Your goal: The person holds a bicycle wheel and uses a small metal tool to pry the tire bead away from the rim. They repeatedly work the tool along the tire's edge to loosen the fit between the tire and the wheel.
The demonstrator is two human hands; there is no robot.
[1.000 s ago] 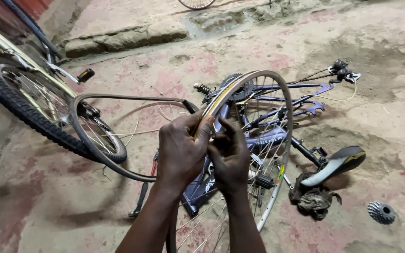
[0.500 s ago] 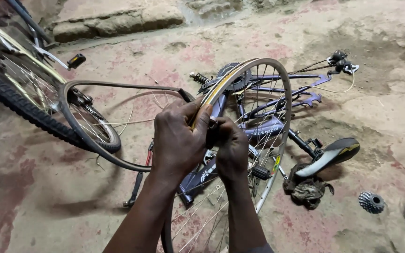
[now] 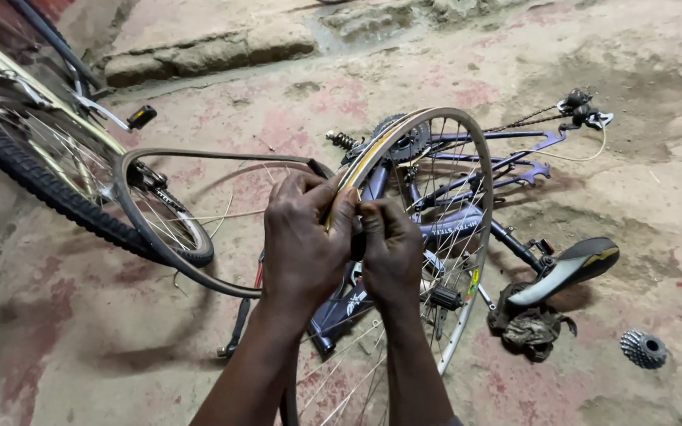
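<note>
We see both hands, left hand [image 3: 303, 241] and right hand [image 3: 392, 248], fingers clamped on the bare wheel rim [image 3: 479, 181]; a loose tyre [image 3: 169, 260] droops left of them.

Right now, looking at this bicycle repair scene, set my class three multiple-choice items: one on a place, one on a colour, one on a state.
1. Where does the loose gear cluster lie?
A. On the floor at lower right
B. On the saddle
C. Beside the upright bicycle's tyre

2. What colour is the bicycle frame lying on the floor?
A. Red
B. Blue-purple
C. Green

3. How is the wheel rim in the hands?
A. Fitted with a full tyre
B. Lying flat, untouched
C. Bare of tyre, held at its edge

Answers:
1 A: the cluster sits alone on the concrete, right of the saddle.
2 B: its tubes show blue-purple through the spokes.
3 C: the left hand and right hand pinch the rim with their fingers, and bare metal shows.
</note>
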